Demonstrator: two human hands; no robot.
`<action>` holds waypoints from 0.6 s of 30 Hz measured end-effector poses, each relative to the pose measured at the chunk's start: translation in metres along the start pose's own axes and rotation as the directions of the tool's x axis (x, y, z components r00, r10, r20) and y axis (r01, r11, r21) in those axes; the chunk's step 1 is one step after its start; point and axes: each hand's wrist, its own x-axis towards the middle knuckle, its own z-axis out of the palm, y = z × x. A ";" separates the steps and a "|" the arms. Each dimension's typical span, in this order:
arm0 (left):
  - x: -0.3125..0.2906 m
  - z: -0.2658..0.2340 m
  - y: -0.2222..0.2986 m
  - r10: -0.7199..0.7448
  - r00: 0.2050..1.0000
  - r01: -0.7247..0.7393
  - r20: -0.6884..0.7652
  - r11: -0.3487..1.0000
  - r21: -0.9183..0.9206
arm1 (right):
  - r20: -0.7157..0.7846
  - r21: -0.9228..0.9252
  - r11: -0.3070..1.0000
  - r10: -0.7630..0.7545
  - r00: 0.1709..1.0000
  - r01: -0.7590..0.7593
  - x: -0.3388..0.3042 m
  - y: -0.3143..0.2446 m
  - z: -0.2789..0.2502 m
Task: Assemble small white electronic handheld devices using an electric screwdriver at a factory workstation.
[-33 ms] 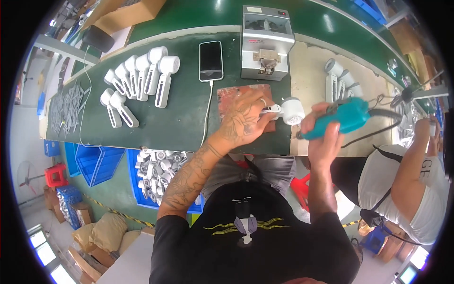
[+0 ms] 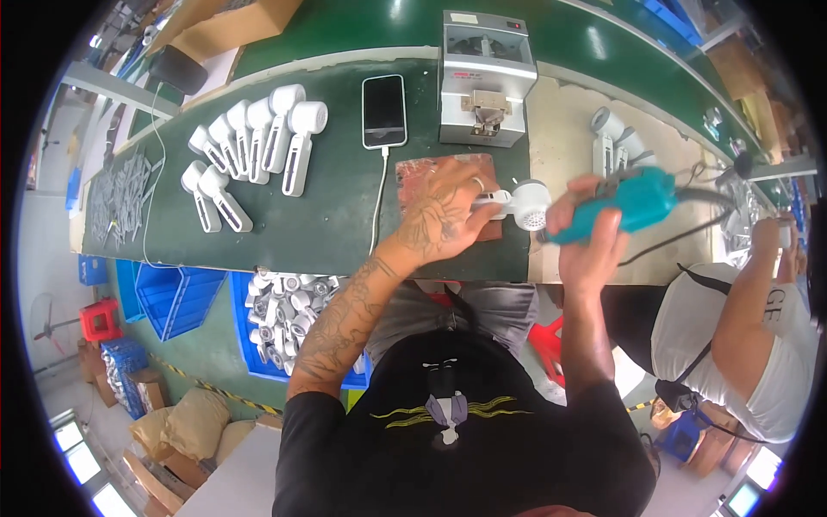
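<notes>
My left hand (image 2: 444, 211) is closed around the handle of a white shower head (image 2: 530, 207), over a reddish-brown pad on the bench. The shower head's round head points right, its perforated face partly turned toward me. My right hand (image 2: 590, 233) grips a teal electric screwdriver (image 2: 620, 207), its cable running off to the right. The screwdriver's dark tip (image 2: 544, 236) is close beside the shower head's round end; whether they touch I cannot tell. Under my left hand shows the worn pad (image 2: 413, 172).
Several white shower heads (image 2: 297, 151) lie in rows at left, beside a heap of grey strips (image 2: 125, 198). A phone (image 2: 384, 112) on a cable and a silver screw feeder (image 2: 484, 82) stand behind my hands. More shower heads (image 2: 607, 142) lie at right, near another person (image 2: 732, 345).
The shower head has turned slightly, so more of its perforated face shows. The screwdriver has shifted a little to the right and its body has tilted slightly.
</notes>
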 end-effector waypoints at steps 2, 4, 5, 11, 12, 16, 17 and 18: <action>0.005 -0.003 -0.010 -0.025 0.994 0.027 0.108 1.000 -0.016 | -0.009 0.104 0.992 -0.073 0.997 0.074 0.029 0.006 0.021; 0.008 0.003 -0.021 0.004 0.998 -0.007 0.061 0.999 0.047 | -0.032 0.118 0.978 -0.168 0.985 0.170 0.062 0.014 0.039; 0.005 0.005 -0.026 0.009 0.999 -0.012 0.054 0.999 0.050 | -0.068 0.092 0.970 -0.219 0.973 0.225 0.077 0.021 0.048; -0.008 -0.002 -0.021 0.003 1.000 -0.004 0.007 1.000 0.026 | 0.016 -0.054 0.965 -0.258 0.966 0.258 0.120 0.034 0.086; -0.007 -0.002 -0.021 -0.006 1.000 0.006 -0.001 1.000 0.028 | 0.039 -0.062 0.953 -0.296 0.954 0.298 0.126 0.041 0.086; -0.006 0.001 -0.025 -0.029 0.999 0.028 -0.023 0.999 -0.025 | 0.167 -0.095 0.928 -0.341 0.925 0.359 0.130 0.059 0.081; -0.006 0.003 -0.026 -0.017 0.999 0.016 -0.029 0.999 -0.029 | 0.169 -0.098 0.929 -0.338 0.926 0.357 0.130 0.062 0.079; -0.006 0.003 -0.026 -0.018 0.999 0.017 -0.027 0.999 -0.033 | 0.155 -0.100 0.934 -0.326 0.933 0.343 0.130 0.063 0.078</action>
